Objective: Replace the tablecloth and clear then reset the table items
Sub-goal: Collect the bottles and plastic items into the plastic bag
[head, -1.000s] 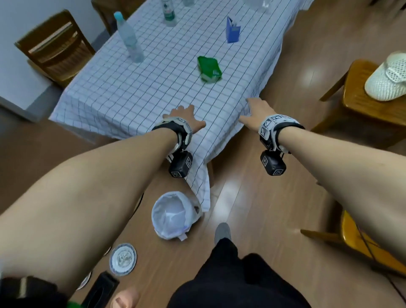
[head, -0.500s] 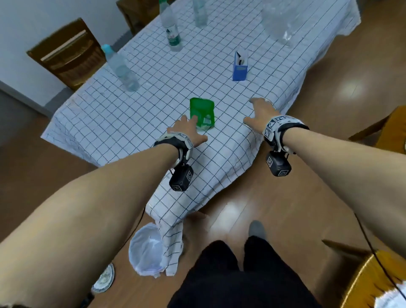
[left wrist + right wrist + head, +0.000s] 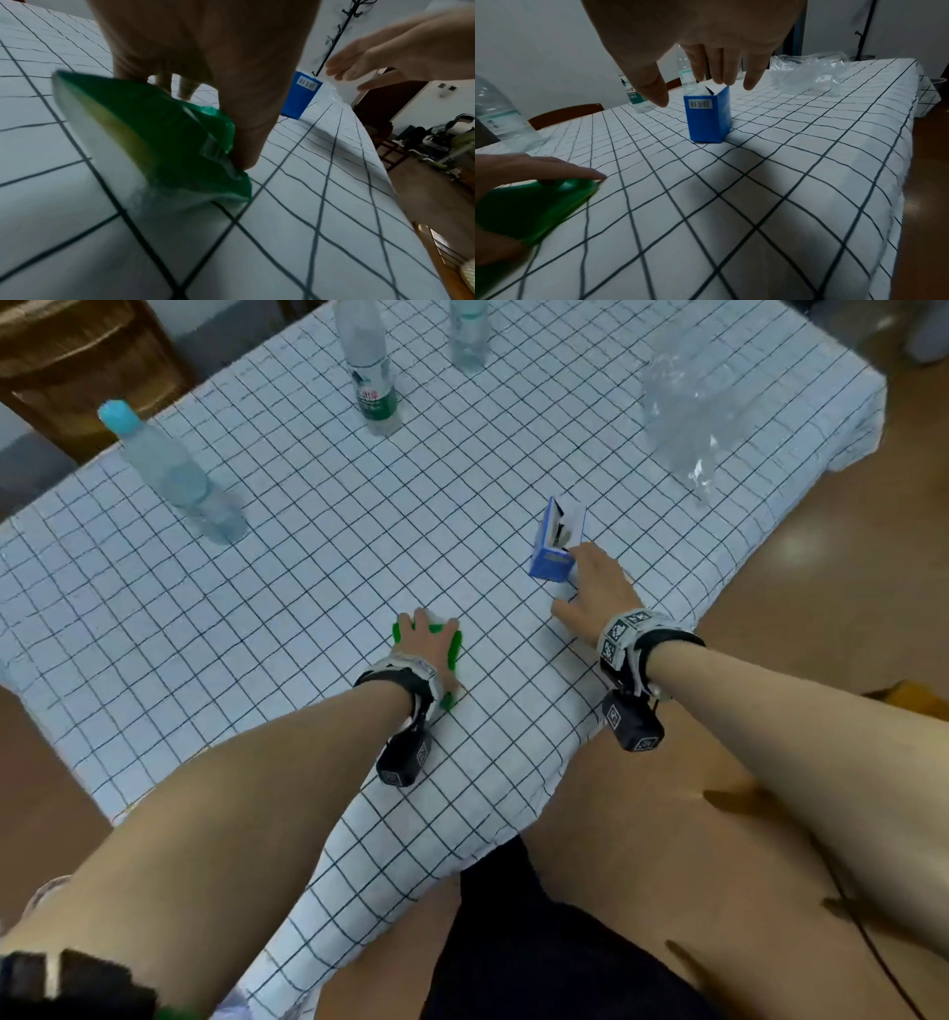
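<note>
Tablecloth (image 3: 287, 629), white-checked, draped over table. Left hand (image 3: 429, 647) curled round green packet (image 3: 154, 130) at near centre; right hand (image 3: 595, 588), fingers spread, beside blue carton (image 3: 557, 541) at one o'clock. Bottles beyond; wooden chair (image 3: 77, 356) at eleven o'clock.

A: What stands in the way on the checked tablecloth (image 3: 287, 618)?

B: Three water bottles (image 3: 169, 469) far and left, a crumpled clear plastic bag (image 3: 693, 418) far right, a blue carton (image 3: 557, 541) upright at centre.

A: Where is there room?

B: The bare near-left cloth, and the gap between carton and green packet (image 3: 454, 644).
</note>
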A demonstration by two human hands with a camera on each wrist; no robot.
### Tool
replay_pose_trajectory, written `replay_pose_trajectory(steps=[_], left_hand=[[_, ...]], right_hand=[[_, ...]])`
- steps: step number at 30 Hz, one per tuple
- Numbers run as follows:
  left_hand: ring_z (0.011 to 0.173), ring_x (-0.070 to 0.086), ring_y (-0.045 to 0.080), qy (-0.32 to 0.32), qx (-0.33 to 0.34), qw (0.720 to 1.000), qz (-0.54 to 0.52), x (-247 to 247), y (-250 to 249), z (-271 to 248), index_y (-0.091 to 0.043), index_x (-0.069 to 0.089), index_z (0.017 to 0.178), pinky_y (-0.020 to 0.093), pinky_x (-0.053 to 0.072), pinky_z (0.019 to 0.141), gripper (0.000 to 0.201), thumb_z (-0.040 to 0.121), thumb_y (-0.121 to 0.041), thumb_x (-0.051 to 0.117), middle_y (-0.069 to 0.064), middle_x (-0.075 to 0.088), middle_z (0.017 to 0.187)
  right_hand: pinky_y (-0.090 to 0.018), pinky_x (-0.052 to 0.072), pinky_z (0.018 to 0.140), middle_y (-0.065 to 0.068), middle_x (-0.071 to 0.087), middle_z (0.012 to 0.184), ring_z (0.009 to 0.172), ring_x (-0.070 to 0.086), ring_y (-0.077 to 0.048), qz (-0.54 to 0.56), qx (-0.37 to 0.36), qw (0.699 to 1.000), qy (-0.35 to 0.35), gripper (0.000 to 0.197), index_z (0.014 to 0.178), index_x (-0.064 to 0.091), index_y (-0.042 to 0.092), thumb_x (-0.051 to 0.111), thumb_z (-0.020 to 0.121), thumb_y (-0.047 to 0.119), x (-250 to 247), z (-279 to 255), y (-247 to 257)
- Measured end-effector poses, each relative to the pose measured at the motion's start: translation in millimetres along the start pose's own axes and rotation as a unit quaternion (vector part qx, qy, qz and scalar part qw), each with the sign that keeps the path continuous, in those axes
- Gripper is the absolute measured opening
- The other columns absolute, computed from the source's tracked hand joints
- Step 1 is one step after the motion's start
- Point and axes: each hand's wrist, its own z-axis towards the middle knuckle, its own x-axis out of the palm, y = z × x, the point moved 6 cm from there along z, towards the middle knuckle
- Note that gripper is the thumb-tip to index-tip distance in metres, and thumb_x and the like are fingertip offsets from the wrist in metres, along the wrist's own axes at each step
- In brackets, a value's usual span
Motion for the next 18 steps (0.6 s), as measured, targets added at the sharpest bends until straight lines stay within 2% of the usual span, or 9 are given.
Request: replay_pose_trajectory(steps=[2, 4, 7, 9, 11, 13, 16, 17, 18], left_hand=[[0.130, 0.021, 0.038, -0.008, 0.006, 1.000, 0.012, -12, 3, 13, -0.028, 0.035, 0.138, 0.045, 0.048, 0.082, 0.080, 0.069, -0.027, 0.076, 0.015, 0.025, 0.139], [0.126, 0.028, 0.034, -0.010, 0.001, 1.000, 0.006, -30, 7, 25, -0.025, 0.042, 0.133, 0.043, 0.047, 0.081, 0.067, 0.073, -0.020, 0.072, 0.012, 0.033, 0.133], [0.123, 0.038, 0.031, -0.003, -0.012, 1.000, -0.018, -60, 16, 41, -0.023, 0.048, 0.132, 0.043, 0.048, 0.085, 0.053, 0.082, -0.023, 0.067, 0.010, 0.049, 0.126], [0.117, 0.046, 0.030, -0.031, -0.013, 0.998, -0.044, -84, 14, 49, -0.021, 0.056, 0.125, 0.038, 0.046, 0.080, 0.039, 0.087, -0.027, 0.062, 0.011, 0.056, 0.120], [0.107, 0.054, 0.031, -0.063, -0.016, 0.996, -0.056, -109, 4, 56, -0.020, 0.061, 0.119, 0.034, 0.044, 0.073, 0.031, 0.089, -0.026, 0.055, 0.011, 0.061, 0.117], [0.095, 0.058, 0.031, -0.096, -0.025, 0.994, -0.052, -135, -16, 62, -0.018, 0.064, 0.111, 0.033, 0.042, 0.070, 0.029, 0.091, -0.027, 0.047, 0.010, 0.065, 0.109], [0.081, 0.055, 0.028, -0.111, -0.045, 0.992, -0.038, -164, -58, 81, -0.016, 0.059, 0.095, 0.032, 0.039, 0.066, 0.040, 0.095, -0.045, 0.031, 0.011, 0.065, 0.100], [0.082, 0.055, 0.028, -0.101, -0.051, 0.993, -0.038, -169, -74, 90, -0.016, 0.056, 0.096, 0.033, 0.039, 0.067, 0.047, 0.094, -0.054, 0.028, 0.010, 0.064, 0.103], [0.088, 0.056, 0.029, -0.088, -0.061, 0.994, -0.038, -171, -90, 99, -0.017, 0.055, 0.105, 0.035, 0.039, 0.069, 0.058, 0.090, -0.065, 0.027, 0.009, 0.061, 0.110]], right_hand=[[-0.041, 0.045, 0.093, -0.008, 0.037, 0.143, 0.128, 0.040, -0.029, -0.004, -0.013, 1.000, 0.003, 0.068, 0.137, 0.037, 0.015, 0.058, 0.077, 0.038, -3, 24, 0], [-0.042, 0.041, 0.102, -0.006, 0.029, 0.152, 0.138, 0.032, -0.026, 0.002, -0.014, 1.000, 0.000, 0.072, 0.141, 0.033, 0.021, 0.061, 0.077, 0.040, -12, 47, 2], [-0.045, 0.037, 0.108, -0.005, 0.017, 0.159, 0.144, 0.023, -0.025, -0.030, -0.028, 0.999, 0.022, 0.090, 0.150, 0.022, 0.021, 0.069, 0.077, 0.042, -22, 76, 7], [-0.046, 0.036, 0.110, -0.004, 0.013, 0.161, 0.145, 0.020, -0.024, -0.041, -0.046, 0.998, 0.033, 0.101, 0.153, 0.017, 0.020, 0.074, 0.073, 0.048, -31, 92, 4], [-0.045, 0.032, 0.113, -0.003, 0.012, 0.161, 0.146, 0.019, -0.023, -0.039, -0.042, 0.998, 0.036, 0.105, 0.153, 0.016, 0.020, 0.074, 0.072, 0.054, -44, 109, -10], [-0.043, 0.028, 0.116, -0.004, 0.012, 0.162, 0.147, 0.018, -0.022, -0.031, -0.030, 0.999, 0.026, 0.104, 0.154, 0.015, 0.018, 0.072, 0.075, 0.057, -64, 131, -31], [-0.041, 0.025, 0.117, -0.006, 0.013, 0.161, 0.147, 0.017, -0.023, -0.036, -0.016, 0.999, 0.002, 0.099, 0.154, 0.016, 0.015, 0.070, 0.080, 0.052, -104, 170, -71], [-0.041, 0.024, 0.117, -0.006, 0.014, 0.161, 0.147, 0.017, -0.023, -0.040, -0.016, 0.999, -0.005, 0.098, 0.154, 0.016, 0.014, 0.070, 0.080, 0.051, -117, 185, -86], [-0.041, 0.024, 0.117, -0.006, 0.014, 0.161, 0.147, 0.017, -0.023, -0.049, -0.014, 0.999, -0.006, 0.099, 0.154, 0.016, 0.013, 0.071, 0.080, 0.050, -129, 199, -100]])
